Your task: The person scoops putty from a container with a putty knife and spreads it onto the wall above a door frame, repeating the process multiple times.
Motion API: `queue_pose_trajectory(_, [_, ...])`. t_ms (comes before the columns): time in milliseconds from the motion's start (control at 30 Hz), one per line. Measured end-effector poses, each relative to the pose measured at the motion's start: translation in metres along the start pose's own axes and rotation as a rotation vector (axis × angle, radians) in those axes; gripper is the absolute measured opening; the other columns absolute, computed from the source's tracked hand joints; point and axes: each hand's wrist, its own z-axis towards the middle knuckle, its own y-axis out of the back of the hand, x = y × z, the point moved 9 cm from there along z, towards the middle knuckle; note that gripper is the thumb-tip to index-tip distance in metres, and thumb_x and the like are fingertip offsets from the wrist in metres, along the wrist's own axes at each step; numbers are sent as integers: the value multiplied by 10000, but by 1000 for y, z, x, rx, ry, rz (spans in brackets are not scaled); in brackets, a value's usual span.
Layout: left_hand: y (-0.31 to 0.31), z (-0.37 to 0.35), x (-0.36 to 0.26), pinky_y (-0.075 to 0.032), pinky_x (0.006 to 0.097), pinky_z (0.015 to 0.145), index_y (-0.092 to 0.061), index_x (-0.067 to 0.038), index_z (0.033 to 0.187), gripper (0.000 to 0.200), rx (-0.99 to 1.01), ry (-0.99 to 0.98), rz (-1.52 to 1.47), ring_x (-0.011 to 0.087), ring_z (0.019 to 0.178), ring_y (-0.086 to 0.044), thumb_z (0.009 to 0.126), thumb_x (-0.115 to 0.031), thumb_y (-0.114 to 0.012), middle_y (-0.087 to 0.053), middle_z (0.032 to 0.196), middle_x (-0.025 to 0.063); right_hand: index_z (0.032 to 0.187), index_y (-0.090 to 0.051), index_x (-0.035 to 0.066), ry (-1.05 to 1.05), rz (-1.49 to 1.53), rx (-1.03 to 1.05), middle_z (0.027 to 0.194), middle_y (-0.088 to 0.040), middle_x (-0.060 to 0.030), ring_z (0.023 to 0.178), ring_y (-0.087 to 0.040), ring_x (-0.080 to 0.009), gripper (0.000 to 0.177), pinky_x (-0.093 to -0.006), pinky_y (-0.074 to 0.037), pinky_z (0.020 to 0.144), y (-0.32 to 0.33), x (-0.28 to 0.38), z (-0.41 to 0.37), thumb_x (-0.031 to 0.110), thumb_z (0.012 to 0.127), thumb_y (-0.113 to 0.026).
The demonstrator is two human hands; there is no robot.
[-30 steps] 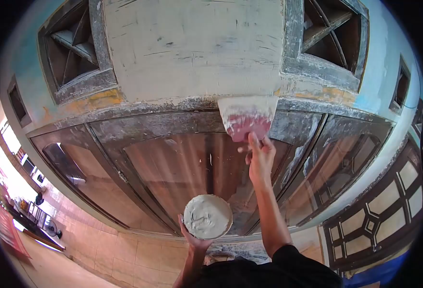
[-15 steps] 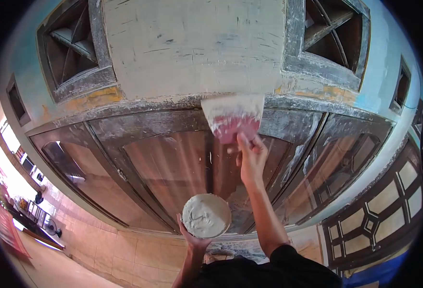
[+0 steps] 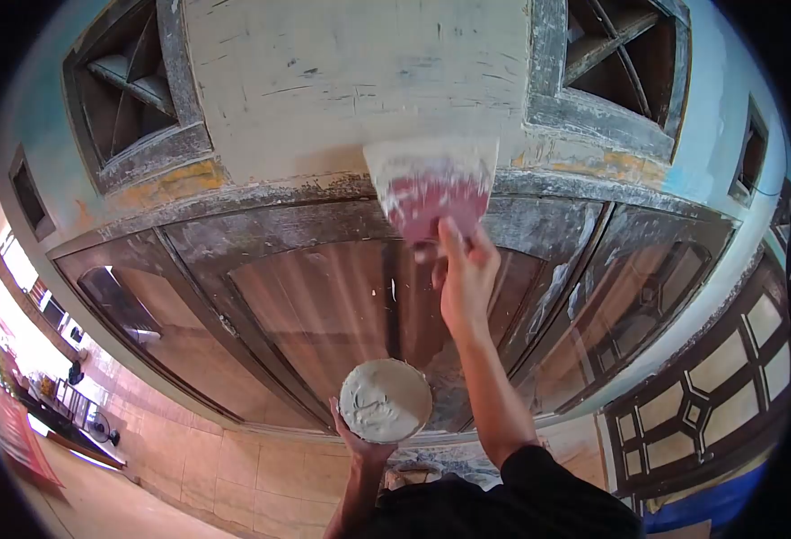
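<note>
My right hand (image 3: 464,274) pinches the red end of a wide putty knife (image 3: 439,196), its pale blade smeared with white filler. The blade's broad edge lies over the lower part of the off-white wall panel (image 3: 351,99), just above the dark wooden door frame. Lower down, my left hand (image 3: 364,440) holds a round bowl of putty (image 3: 386,402) from below, fingers wrapped round its left side. The white paste inside has a curled groove on its surface.
Brown wooden doors with glass panes (image 3: 310,305) stand below the panel. Lattice vents (image 3: 140,85) flank it, with yellowish patches beneath. A dark grille door (image 3: 705,395) is at the right, and a fan (image 3: 99,427) stands on the tiled floor at far left.
My right hand and the putty knife have moved up, taking the blade from the door frame's top edge onto the wall panel. My left hand and the bowl stay almost still.
</note>
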Motion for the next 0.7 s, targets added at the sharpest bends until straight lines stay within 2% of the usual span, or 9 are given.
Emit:
queue_pose_trajectory(33, [-2,0,0,-355,521,996,-460,-125,1303,694,22,4,-5,335,1196,-435,855,-644,-349,-461,1327,103,1036,-616,49,75,8,10,833,-664,-45,585,-628,-105,264,-175,-329,357,-8,13,12,253,868,-630])
queue_pose_trajectory(133, [-5,-3,2,-360,522,991,-459,-123,1305,697,46,27,-14,334,1188,-443,855,-644,-352,-467,1322,104,1034,-613,50,34,26,-9,834,-655,-42,586,-629,-106,267,-175,-333,356,-6,-9,33,256,865,-634])
queue_pose_trajectory(267, [1,0,1,-359,525,990,-453,-121,1310,700,44,14,-24,337,1184,-446,855,-644,-352,-470,1318,107,1018,-613,53,-57,-59,-55,839,-651,-39,582,-632,-110,253,-175,-335,354,26,-51,-6,255,866,-631])
queue_pose_trajectory(367, [9,3,-2,-359,528,988,-455,-119,1308,698,-5,-24,6,340,1179,-451,855,-641,-356,-473,1315,108,1008,-615,56,-83,0,-70,832,-647,-33,579,-629,-108,232,-174,-334,352,29,-43,-20,242,871,-626])
queue_pose_trajectory(467, [-3,1,-1,-356,529,990,-464,-122,1302,692,57,-2,20,339,1183,-447,853,-639,-363,-473,1313,106,1019,-607,53,89,5,-14,837,-661,-46,587,-634,-112,227,-174,-332,352,2,8,6,232,879,-615])
queue_pose_trajectory(567, [-8,-1,2,-352,529,993,-473,-136,1296,681,35,41,13,341,1180,-449,850,-639,-367,-479,1305,107,1016,-606,47,109,-22,-14,840,-663,-52,593,-636,-112,231,-175,-330,351,-5,2,36,235,882,-612])
queue_pose_trajectory(700, [13,4,0,-344,538,995,-474,-148,1295,680,0,-6,50,338,1189,-439,845,-647,-368,-473,1310,105,999,-611,38,-36,-54,-77,839,-664,-56,596,-636,-110,232,-176,-335,356,29,-43,-4,239,884,-610])
